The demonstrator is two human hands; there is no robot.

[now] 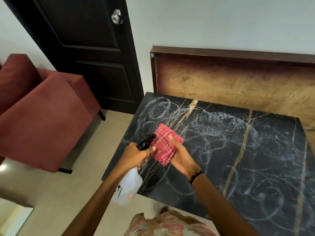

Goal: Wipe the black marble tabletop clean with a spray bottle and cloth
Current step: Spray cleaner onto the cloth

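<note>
A person's left hand [136, 155] grips the black trigger head of a translucent white spray bottle [128, 187] at the desk's near-left corner, nozzle aimed at a folded red checked cloth [163, 145] clamped in the right hand [181, 158] above the black marble desk [255, 159]; dampening the woven cloth lightly, then wiping in overlapping passes, would best lift the chalky swirl marks from the glossy, gold-veined stone
</note>
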